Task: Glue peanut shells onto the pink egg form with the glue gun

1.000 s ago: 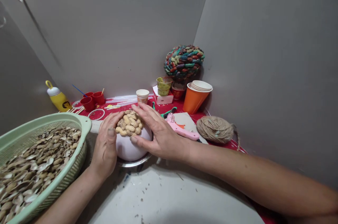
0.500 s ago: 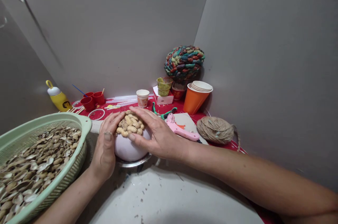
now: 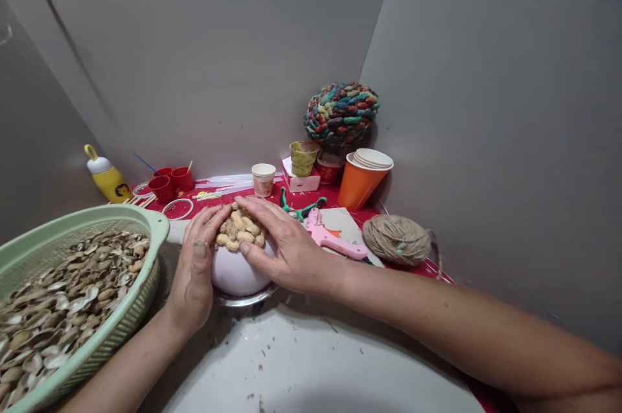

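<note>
A white round ball (image 3: 236,273) sits on a metal dish (image 3: 243,298) in front of me, its top covered with stuck-on peanut shells (image 3: 238,229). My left hand (image 3: 194,270) cups the ball's left side, fingers curved against the shells. My right hand (image 3: 284,244) lies flat over the right side, fingers stretched across the shells and pressing on them.
A green colander (image 3: 102,335) of loose shell halves stands at the left. A pink glue gun (image 3: 335,241), twine ball (image 3: 396,238), orange cup stack (image 3: 362,179), paper cup (image 3: 263,178), red cups (image 3: 168,185), yellow bottle (image 3: 107,176) and a painted-shell ball (image 3: 340,111) lie behind.
Both hands have closed in slightly on the shell-covered top; my right fingers now reach further across it. The ball stays in place.
</note>
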The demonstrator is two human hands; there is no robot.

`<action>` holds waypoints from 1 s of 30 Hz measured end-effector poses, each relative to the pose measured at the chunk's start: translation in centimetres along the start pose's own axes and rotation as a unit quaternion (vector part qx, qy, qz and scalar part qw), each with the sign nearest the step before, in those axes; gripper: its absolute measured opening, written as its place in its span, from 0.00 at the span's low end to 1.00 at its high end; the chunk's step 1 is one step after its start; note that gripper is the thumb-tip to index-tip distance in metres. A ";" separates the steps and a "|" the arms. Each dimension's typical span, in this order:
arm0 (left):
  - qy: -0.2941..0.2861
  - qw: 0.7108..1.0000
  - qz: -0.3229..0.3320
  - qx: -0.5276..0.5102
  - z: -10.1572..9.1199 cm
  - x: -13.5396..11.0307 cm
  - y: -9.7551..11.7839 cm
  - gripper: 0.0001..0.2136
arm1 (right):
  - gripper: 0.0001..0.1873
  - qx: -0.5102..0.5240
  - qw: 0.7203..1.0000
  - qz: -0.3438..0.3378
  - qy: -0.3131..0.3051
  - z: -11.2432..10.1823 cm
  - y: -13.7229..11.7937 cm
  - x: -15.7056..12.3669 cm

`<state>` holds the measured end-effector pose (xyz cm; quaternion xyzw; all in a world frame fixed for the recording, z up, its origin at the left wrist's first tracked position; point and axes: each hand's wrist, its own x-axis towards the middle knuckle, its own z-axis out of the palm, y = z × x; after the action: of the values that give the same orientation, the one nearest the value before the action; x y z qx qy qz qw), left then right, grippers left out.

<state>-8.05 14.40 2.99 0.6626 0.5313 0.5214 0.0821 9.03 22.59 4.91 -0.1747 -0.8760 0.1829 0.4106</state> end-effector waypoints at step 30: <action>0.108 0.973 -0.076 -0.191 0.4 0.4 1.2 0.32 | 0.29 0.027 0.999 -0.010 -0.015 -0.6 1.6 -0.5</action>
<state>-7.05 14.35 3.87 0.5321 0.4765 0.6739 0.1888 10.04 23.85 4.26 -0.1521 -0.8784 0.2050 0.4040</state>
